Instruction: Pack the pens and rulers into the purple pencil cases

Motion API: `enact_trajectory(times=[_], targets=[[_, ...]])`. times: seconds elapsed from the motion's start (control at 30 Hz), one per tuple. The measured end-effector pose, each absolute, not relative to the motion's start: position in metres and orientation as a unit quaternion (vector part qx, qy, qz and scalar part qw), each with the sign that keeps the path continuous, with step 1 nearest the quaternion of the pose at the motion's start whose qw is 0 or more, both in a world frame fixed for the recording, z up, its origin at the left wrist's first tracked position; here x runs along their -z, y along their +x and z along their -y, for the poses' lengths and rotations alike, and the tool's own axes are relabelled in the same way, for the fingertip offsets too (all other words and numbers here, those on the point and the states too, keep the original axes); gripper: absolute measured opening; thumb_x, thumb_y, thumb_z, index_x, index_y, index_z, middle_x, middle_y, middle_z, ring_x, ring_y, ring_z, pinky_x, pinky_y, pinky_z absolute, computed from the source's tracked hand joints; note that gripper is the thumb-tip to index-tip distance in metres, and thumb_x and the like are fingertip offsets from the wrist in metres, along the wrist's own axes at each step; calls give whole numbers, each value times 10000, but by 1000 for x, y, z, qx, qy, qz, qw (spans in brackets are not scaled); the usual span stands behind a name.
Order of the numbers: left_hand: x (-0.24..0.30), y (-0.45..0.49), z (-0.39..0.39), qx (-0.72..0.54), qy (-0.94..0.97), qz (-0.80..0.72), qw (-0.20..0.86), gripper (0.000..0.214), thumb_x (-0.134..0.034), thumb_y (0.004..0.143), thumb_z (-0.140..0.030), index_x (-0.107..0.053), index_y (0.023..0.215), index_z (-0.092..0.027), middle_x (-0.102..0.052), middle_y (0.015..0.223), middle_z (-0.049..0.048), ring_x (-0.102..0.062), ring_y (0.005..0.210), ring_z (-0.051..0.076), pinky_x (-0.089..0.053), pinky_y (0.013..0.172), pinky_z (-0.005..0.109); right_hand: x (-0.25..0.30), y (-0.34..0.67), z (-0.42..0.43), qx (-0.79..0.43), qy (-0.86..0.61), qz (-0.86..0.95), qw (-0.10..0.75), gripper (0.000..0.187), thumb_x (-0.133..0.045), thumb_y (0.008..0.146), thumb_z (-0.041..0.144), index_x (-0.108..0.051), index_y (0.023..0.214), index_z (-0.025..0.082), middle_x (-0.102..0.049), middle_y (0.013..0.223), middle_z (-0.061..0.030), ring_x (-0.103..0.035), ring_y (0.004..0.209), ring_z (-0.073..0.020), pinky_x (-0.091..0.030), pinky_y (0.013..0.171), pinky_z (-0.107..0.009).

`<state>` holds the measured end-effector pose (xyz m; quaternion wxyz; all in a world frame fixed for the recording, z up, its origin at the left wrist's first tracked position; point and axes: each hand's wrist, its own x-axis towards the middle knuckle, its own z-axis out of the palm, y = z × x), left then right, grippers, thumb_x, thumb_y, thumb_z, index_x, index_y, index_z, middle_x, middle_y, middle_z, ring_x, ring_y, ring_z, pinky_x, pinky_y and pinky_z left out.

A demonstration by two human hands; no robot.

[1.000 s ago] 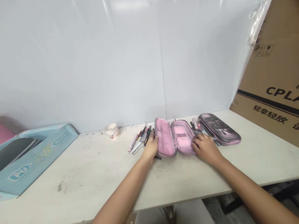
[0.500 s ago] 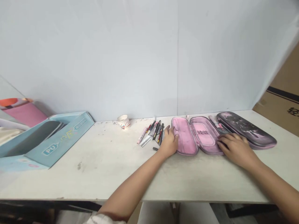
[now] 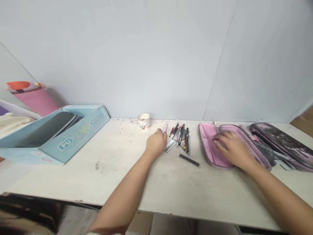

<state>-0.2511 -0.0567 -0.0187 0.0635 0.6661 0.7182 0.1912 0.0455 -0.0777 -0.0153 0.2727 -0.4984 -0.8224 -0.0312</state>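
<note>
My left hand (image 3: 156,142) is closed around a pale pink pen (image 3: 165,128), whose upper end sticks out past the fingers. Just right of it lies a loose pile of pencils (image 3: 181,134) and pens, with a clear ruler (image 3: 170,145) under the near side. A single black pencil (image 3: 189,160) rests apart, closer to the table's front. My right hand (image 3: 233,150), slightly blurred, is over the middle of an opened pink pencil case (image 3: 207,133). Its fingers are apart and bent, with nothing visible in them; whether they touch the lining I cannot tell.
A dark glossy pencil case (image 3: 283,140) lies far right, with pens and scissors-like grey items (image 3: 276,156) beside it. A white paper cup (image 3: 144,121) stands near the wall. On the left is a light blue box (image 3: 73,140) holding a dark case, with a pink roll (image 3: 36,99) behind.
My left hand has left the pink case's edge, moved left and taken the pink pen. The right hand has shifted left across the case. The view has turned left.
</note>
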Motion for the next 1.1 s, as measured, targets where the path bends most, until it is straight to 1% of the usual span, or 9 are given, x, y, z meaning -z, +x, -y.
enact_trajectory(times=[0.07, 0.17, 0.23, 0.33, 0.5, 0.77, 0.9, 1.0, 1.1], targets=[[12, -239, 65, -303, 675, -645, 190, 358, -265, 893, -431, -498, 885, -159, -581, 722, 79, -570, 705, 211, -396, 653, 309, 6, 8, 77, -41, -489, 801, 342, 318, -409, 853, 380, -588, 1024, 180, -625, 1002, -95, -520, 1007, -240, -384, 887, -397], [9, -211, 86, -417, 606, -466, 492, 418, -330, 855, -536, -502, 756, -169, -502, 585, 7, -457, 496, 115, -345, 497, 229, -2, -39, 76, -206, -484, 735, 428, 416, -388, 866, 433, -462, 1212, 215, -624, 1008, -58, -567, 941, -188, -429, 832, -344], [10, -193, 102, -441, 489, -367, 657, 438, -345, 838, -568, -483, 740, -164, -422, 484, -32, -369, 395, 89, -306, 418, 212, -2, -57, 75, -299, -473, 699, 445, 415, -367, 865, 473, -495, 1174, 227, -631, 891, -28, -589, 785, -160, -459, 713, -302], [10, -177, 120, -459, 367, -277, 760, 393, -383, 843, -532, -475, 749, -161, -456, 471, -25, -432, 398, 100, -370, 423, 217, 4, -67, 76, -436, -457, 634, 447, 414, -410, 829, 522, -578, 1038, 206, -581, 673, 13, -523, 533, -118, -423, 497, -246], [4, -176, 126, -434, 302, -261, 808, 348, -328, 892, -430, -502, 793, -145, -533, 510, 9, -490, 391, 106, -409, 424, 218, 12, -65, 81, -571, -437, 514, 468, 407, -535, 758, 510, -604, 970, 170, -563, 616, 15, -466, 435, -79, -387, 387, -199], [17, -175, 113, -501, 347, -341, 715, 372, -459, 808, -518, -506, 787, -149, -509, 548, -11, -484, 425, 100, -405, 426, 219, 9, -76, 97, -527, -411, 570, 478, 431, -474, 806, 494, -506, 1177, 277, -658, 847, -1, -367, 308, -39, -307, 251, -190], [16, -181, 109, -518, 377, -360, 678, 381, -521, 756, -550, -448, 754, -177, -375, 494, -71, -308, 361, 34, -202, 349, 135, 9, -81, 100, -448, -381, 627, 511, 344, -474, 821, 459, -577, 1086, 265, -659, 988, -28, -607, 625, -122, -523, 550, -271], [12, -181, 111, -505, 401, -370, 669, 395, -500, 760, -565, -400, 701, -187, -270, 465, -95, -200, 345, 23, -126, 345, 130, 11, -83, 101, -389, -366, 647, 544, 290, -468, 839, 423, -601, 1024, 244, -657, 1018, -41, -608, 927, -174, -493, 812, -333], [9, -178, 112, -512, 413, -385, 647, 368, -480, 780, -543, -392, 697, -195, -251, 462, -100, -179, 336, 25, -152, 342, 139, 9, -82, 98, -368, -372, 637, 566, 265, -459, 848, 400, -589, 1007, 232, -659, 1004, -50, -597, 974, -180, -471, 851, -353]])
